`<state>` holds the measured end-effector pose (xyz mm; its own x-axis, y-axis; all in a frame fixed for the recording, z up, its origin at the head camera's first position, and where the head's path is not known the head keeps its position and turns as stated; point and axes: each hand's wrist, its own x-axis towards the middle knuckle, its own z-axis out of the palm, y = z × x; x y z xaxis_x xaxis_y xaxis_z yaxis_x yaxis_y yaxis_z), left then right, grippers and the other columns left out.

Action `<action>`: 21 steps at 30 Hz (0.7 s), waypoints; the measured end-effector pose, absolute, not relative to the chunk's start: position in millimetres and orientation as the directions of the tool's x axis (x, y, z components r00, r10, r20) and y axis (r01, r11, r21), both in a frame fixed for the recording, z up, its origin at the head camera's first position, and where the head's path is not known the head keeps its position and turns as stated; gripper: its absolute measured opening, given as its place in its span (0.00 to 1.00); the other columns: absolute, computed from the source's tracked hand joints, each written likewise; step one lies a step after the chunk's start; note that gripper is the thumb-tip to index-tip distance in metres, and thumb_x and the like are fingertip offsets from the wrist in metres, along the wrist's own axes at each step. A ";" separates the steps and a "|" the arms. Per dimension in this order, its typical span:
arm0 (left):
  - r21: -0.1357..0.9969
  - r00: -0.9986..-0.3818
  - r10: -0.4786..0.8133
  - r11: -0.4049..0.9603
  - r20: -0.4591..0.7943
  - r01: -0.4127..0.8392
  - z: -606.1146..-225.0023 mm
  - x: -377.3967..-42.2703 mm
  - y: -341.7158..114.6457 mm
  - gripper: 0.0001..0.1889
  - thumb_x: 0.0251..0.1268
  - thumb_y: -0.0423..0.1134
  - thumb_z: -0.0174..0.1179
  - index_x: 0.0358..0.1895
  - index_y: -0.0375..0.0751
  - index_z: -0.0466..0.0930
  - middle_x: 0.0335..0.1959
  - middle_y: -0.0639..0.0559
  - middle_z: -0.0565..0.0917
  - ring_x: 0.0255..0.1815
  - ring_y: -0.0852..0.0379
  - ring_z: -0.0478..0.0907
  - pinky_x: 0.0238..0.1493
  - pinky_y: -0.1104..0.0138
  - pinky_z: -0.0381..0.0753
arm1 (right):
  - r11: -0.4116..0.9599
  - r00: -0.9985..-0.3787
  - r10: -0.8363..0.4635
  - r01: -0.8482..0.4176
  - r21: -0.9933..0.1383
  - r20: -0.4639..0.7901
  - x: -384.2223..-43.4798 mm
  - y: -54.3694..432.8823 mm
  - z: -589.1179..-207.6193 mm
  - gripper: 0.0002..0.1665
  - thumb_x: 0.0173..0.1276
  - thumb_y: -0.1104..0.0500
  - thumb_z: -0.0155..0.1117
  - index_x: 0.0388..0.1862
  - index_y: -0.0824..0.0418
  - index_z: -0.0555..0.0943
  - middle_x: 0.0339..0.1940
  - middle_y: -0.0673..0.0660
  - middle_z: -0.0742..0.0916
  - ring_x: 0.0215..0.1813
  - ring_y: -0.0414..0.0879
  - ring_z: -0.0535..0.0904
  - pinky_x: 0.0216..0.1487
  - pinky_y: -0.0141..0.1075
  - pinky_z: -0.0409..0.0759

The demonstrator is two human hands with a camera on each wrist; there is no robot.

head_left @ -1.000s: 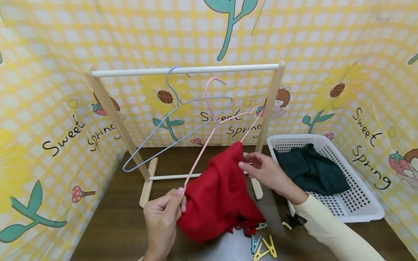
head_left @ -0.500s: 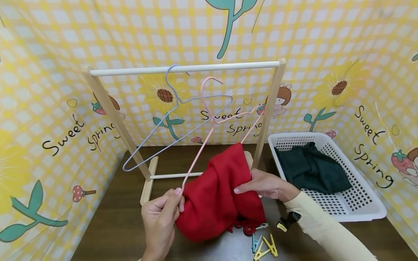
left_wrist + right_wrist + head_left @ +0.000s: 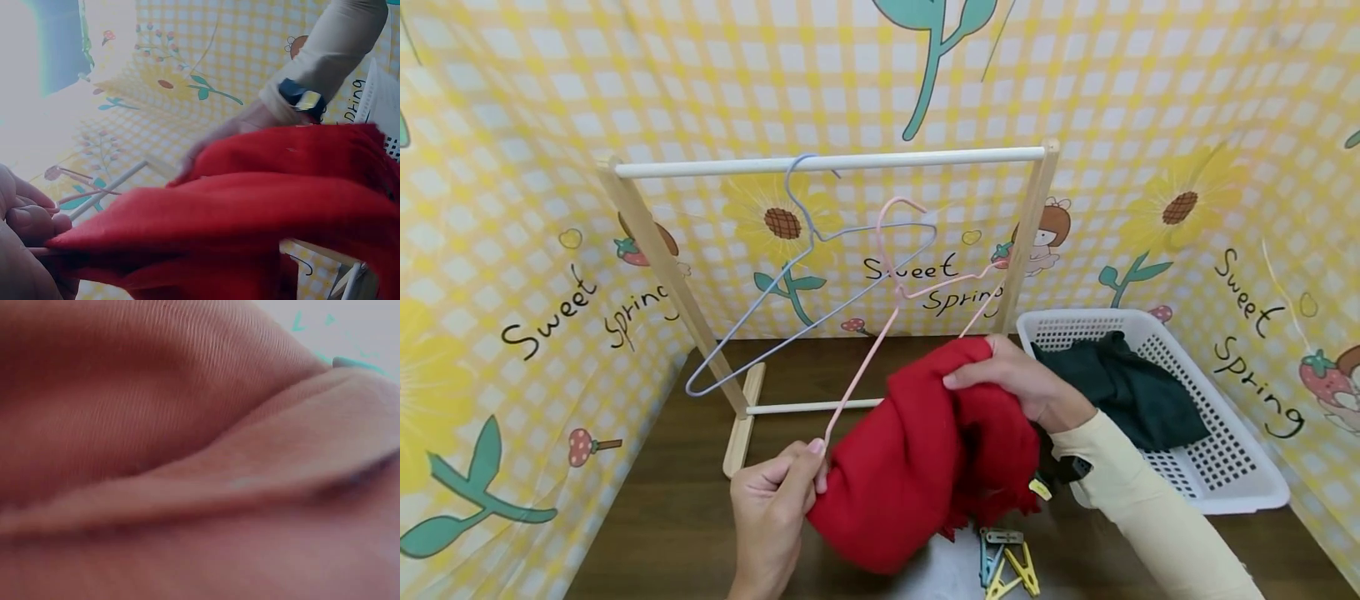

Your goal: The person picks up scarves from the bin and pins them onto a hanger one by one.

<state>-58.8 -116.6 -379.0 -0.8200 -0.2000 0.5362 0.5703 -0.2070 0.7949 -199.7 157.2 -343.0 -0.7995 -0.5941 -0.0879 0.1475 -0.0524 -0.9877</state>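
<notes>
A pink clothes hanger is tilted in front of the rack, its hook free of the rail. My left hand pinches the hanger's lower left corner between thumb and fingers. Over the hanger's lower bar drapes a red scarf with a fringed end, hiding most of that bar. My right hand grips the scarf's upper right part, thumb in front and most fingers behind the cloth. In the left wrist view the red scarf stretches from the left hand toward the right hand. Close, blurred cloth fills the right wrist view.
A blue hanger hangs on the white rail of a wooden rack. At the right, a white basket contains a dark green cloth. Several clothes pegs lie at the table's front, below the scarf. A patterned curtain surrounds the table.
My right hand first moved down onto the scarf, then lifted its upper right part up and right, raising the fringed end. The pink hanger dipped slightly; my left hand kept its pinch.
</notes>
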 end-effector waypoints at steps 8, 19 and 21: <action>0.828 -0.837 -0.209 -0.154 0.506 0.539 -379.5 -53.9 -120.2 0.29 0.68 0.17 0.54 0.06 0.38 0.62 0.12 0.46 0.68 0.15 0.54 0.60 0.10 0.66 0.52 | -0.166 -0.823 -0.558 0.238 -0.957 -0.108 -212.1 150.8 -306.6 0.10 0.70 0.64 0.64 0.45 0.54 0.87 0.42 0.51 0.90 0.43 0.45 0.86 0.44 0.37 0.87; 0.793 -0.807 -0.217 -0.172 0.549 0.585 -384.6 -49.3 -121.8 0.29 0.65 0.14 0.54 0.06 0.38 0.63 0.12 0.46 0.69 0.17 0.55 0.63 0.14 0.64 0.56 | 0.127 -0.856 -0.483 0.138 -0.982 -0.182 -225.5 135.7 -293.0 0.08 0.67 0.60 0.71 0.45 0.53 0.89 0.39 0.49 0.91 0.43 0.42 0.86 0.41 0.33 0.85; 0.766 -0.785 -0.214 -0.181 0.581 0.616 -386.3 -49.6 -122.2 0.29 0.64 0.13 0.52 0.06 0.38 0.63 0.13 0.46 0.69 0.17 0.55 0.63 0.15 0.65 0.57 | 0.185 -0.871 -0.462 0.090 -0.979 -0.168 -226.2 133.0 -290.8 0.08 0.67 0.59 0.72 0.45 0.54 0.89 0.35 0.48 0.91 0.42 0.41 0.86 0.40 0.32 0.83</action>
